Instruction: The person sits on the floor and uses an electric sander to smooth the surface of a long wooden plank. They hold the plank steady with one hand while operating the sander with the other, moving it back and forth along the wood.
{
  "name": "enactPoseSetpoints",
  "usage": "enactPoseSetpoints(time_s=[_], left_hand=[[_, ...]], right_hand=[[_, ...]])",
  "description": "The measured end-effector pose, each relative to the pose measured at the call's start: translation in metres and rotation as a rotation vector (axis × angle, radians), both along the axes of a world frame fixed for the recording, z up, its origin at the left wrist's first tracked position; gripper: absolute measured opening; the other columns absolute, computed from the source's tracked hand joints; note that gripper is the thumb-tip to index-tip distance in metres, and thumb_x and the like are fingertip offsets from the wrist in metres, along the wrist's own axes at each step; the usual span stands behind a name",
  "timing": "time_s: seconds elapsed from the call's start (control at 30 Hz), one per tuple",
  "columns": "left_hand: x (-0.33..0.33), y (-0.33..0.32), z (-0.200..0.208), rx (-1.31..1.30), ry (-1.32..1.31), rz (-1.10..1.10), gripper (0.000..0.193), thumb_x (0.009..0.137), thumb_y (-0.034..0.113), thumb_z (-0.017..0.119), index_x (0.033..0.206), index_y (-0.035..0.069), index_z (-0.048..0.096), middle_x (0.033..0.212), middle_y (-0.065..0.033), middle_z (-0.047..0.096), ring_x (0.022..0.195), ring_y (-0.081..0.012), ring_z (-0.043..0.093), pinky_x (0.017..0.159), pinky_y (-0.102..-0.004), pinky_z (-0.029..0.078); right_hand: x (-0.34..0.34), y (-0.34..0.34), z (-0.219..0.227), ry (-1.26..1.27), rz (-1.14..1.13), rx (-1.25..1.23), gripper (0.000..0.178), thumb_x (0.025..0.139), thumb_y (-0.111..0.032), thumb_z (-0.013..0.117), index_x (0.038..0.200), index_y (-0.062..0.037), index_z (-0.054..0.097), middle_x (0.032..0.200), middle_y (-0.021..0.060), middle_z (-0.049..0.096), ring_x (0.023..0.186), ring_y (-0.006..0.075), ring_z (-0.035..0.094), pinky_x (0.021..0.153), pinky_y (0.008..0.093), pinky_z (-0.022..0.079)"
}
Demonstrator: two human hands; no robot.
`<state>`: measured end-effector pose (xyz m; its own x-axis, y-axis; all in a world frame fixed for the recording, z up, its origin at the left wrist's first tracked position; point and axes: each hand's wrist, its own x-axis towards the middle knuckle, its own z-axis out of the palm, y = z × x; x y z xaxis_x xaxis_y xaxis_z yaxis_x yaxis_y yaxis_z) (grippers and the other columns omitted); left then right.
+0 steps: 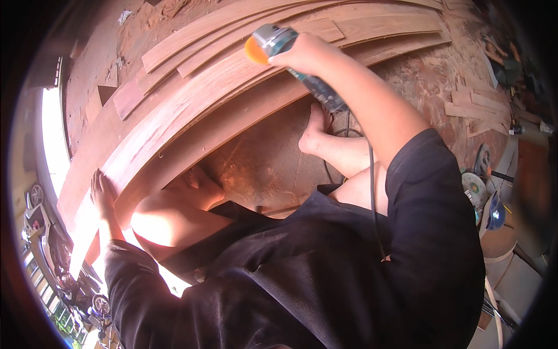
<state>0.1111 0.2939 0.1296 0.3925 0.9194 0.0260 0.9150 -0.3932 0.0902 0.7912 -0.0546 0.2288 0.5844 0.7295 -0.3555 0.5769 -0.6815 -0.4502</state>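
Note:
My right hand [302, 53] grips a teal and grey angle grinder [278, 41] with an orange sanding disc [256, 51], held against a long reddish wooden plank [192, 99]. Its black cord [372, 192] trails down past my arm. My left hand [102, 195] lies flat, fingers spread, on the near end of the same plank. I sit on the ground in dark clothes, with bare legs and a foot [317, 125] beside the boards.
More planks [325, 23] lie stacked beyond the one I hold. Short wood offcuts [474, 107] lie on the dusty red floor at right. Tools and round discs [476, 186] sit at the right edge. Motorbikes [46, 232] stand outside at left.

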Motion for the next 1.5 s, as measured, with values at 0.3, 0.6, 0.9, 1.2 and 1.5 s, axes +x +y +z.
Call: enactPoseSetpoints(time_s=[0.3, 0.6, 0.9, 1.2, 1.5], left_hand=[[0.005, -0.006, -0.004, 0.038, 0.034, 0.01, 0.057, 0.114, 0.045, 0.037, 0.157, 0.012, 0.057, 0.163, -0.0103, 0.055, 0.153, -0.028, 0.046, 0.126, -0.0448, 0.031], [0.004, -0.001, -0.006, 0.026, 0.027, 0.007, 0.057, 0.115, 0.043, 0.037, 0.155, 0.01, 0.059, 0.162, -0.011, 0.055, 0.153, -0.0291, 0.046, 0.127, -0.0435, 0.031], [-0.001, 0.005, -0.01, 0.011, 0.028, 0.024, 0.059, 0.115, 0.048, 0.034, 0.159, 0.014, 0.055, 0.166, -0.0078, 0.052, 0.156, -0.0264, 0.043, 0.127, -0.0469, 0.029], [-0.002, 0.001, -0.016, 0.056, 0.087, 0.036, 0.058, 0.114, 0.048, 0.035, 0.16, 0.018, 0.054, 0.168, -0.0071, 0.049, 0.158, -0.0271, 0.041, 0.128, -0.0493, 0.025], [-0.003, -0.001, -0.011, 0.051, 0.041, 0.012, 0.056, 0.114, 0.044, 0.036, 0.158, 0.015, 0.057, 0.165, -0.0103, 0.052, 0.155, -0.0302, 0.044, 0.128, -0.0469, 0.029]], right_hand=[[0.107, -0.038, -0.021, 0.078, -0.335, 0.109, 0.069, 0.08, -0.055, 0.086, 0.123, -0.0006, 0.079, 0.115, 0.0213, 0.079, 0.104, 0.0297, 0.077, 0.094, 0.0399, 0.058], [-0.046, 0.025, 0.007, 0.003, 0.001, -0.004, 0.069, 0.078, -0.058, 0.083, 0.119, -0.0033, 0.079, 0.109, 0.022, 0.079, 0.1, 0.0337, 0.077, 0.092, 0.042, 0.058], [0.06, -0.013, -0.031, 0.018, -0.011, 0.051, 0.063, 0.081, -0.054, 0.084, 0.118, -0.0034, 0.08, 0.102, 0.0176, 0.079, 0.09, 0.0276, 0.075, 0.085, 0.0398, 0.057], [0.082, -0.034, -0.013, 0.051, -0.254, 0.07, 0.066, 0.082, -0.057, 0.084, 0.116, -0.0006, 0.08, 0.102, 0.017, 0.079, 0.091, 0.0262, 0.075, 0.085, 0.041, 0.058], [-0.056, 0.032, 0.01, -0.028, 0.121, -0.052, 0.067, 0.077, -0.057, 0.084, 0.119, -0.0053, 0.078, 0.106, 0.0208, 0.08, 0.1, 0.0314, 0.077, 0.09, 0.0418, 0.058]])
